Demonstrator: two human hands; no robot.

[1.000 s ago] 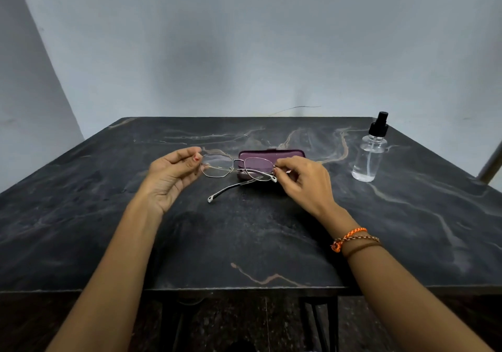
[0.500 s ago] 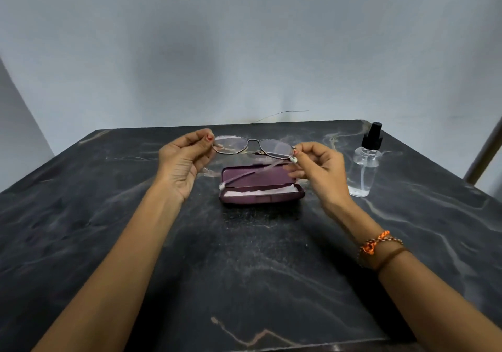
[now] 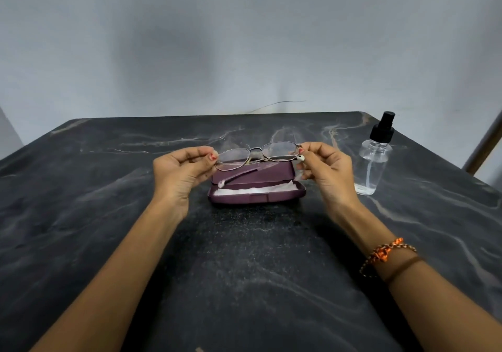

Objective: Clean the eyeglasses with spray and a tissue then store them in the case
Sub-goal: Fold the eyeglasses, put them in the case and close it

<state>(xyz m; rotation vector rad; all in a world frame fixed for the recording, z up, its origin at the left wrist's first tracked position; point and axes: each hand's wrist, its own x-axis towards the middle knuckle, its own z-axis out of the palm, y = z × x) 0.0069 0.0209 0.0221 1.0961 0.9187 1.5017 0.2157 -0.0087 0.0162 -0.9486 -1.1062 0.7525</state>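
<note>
The light is dim, soft and cool, leaving a broad faint shadow on the wall and dull grey sheen on the dark desk. The wide lens bows the desk's far edge and stretches both forearms at the lower corners. Everything looks slightly soft, with mild smearing on the spray bottle.

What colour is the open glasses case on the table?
Dark purple case; seen clearly in the head view.

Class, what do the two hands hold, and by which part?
The eyeglasses: left hand and right hand each pinch an outer end of the frame.
</note>
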